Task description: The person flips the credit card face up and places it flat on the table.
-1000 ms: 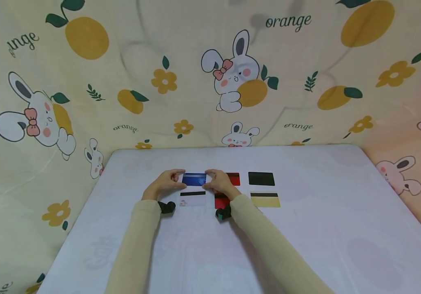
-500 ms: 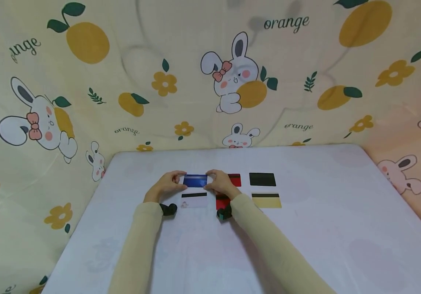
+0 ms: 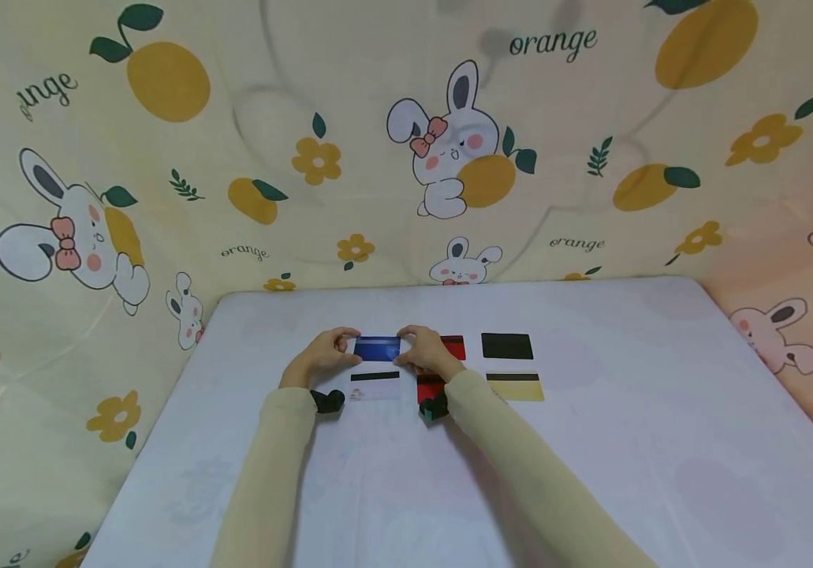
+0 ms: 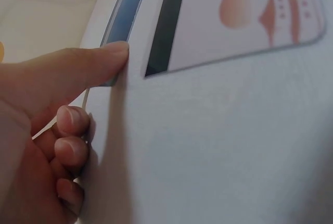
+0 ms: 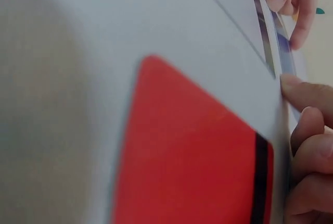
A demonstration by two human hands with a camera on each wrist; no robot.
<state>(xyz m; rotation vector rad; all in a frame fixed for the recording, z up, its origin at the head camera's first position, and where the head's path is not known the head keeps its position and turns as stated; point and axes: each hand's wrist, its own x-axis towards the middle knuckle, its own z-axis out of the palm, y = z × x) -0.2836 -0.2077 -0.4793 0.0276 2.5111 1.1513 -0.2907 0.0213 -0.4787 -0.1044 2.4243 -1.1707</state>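
Note:
In the head view a blue card (image 3: 378, 349) with a dark stripe lies at the back left of a group of cards on the table. My left hand (image 3: 319, 355) pinches its left end between thumb and forefinger, the other fingers curled in. At the opposite end, my right hand (image 3: 430, 353) grips the card the same way. Just in front is a white card (image 3: 374, 388) with a black stripe, also large in the left wrist view. Two red cards, the rear one (image 3: 454, 347) and the front one (image 3: 430, 386), are partly hidden by my right hand and wrist.
A black card (image 3: 508, 346) and a gold card (image 3: 516, 388) lie to the right of the red ones. All rest on a white-covered table (image 3: 626, 442). A patterned cloth (image 3: 363, 95) hangs behind its back edge.

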